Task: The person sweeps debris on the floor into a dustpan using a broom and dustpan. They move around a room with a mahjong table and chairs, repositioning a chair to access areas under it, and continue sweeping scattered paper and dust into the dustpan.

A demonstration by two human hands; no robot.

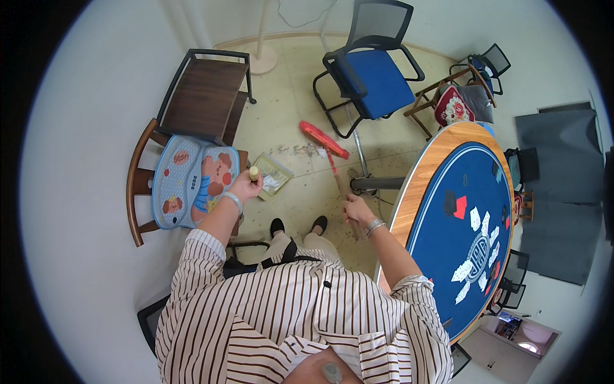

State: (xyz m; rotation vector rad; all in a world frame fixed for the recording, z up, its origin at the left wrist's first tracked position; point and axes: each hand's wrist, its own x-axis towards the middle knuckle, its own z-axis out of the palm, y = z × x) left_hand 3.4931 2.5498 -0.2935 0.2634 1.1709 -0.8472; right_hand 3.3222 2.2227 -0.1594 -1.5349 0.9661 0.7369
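My left hand [245, 186] grips the pale handle end [253, 173] of a dustpan. Below it the yellowish dustpan [274, 178] sits on the floor, with crumpled white scraps [271, 182] in it. My right hand [358, 209] is closed around the wooden stick [342, 185] of a broom. The red broom head [324, 139] rests on the floor, slanting, to the right of the dustpan and farther from me. Between broom head and dustpan lies a streak of dark debris [298, 150]. A whitish scrap [322, 152] touches or lies close to the bristles.
At right stands a round table [407, 201] with a blue top, bearing playing cards [475, 219]. A blue mesh-back chair [379, 81] is ahead. On the left are a wheeled brown cart [211, 91] and a wooden chair [139, 182] with a cartoon cushion [192, 182]. A metal strip [359, 149] crosses the floor.
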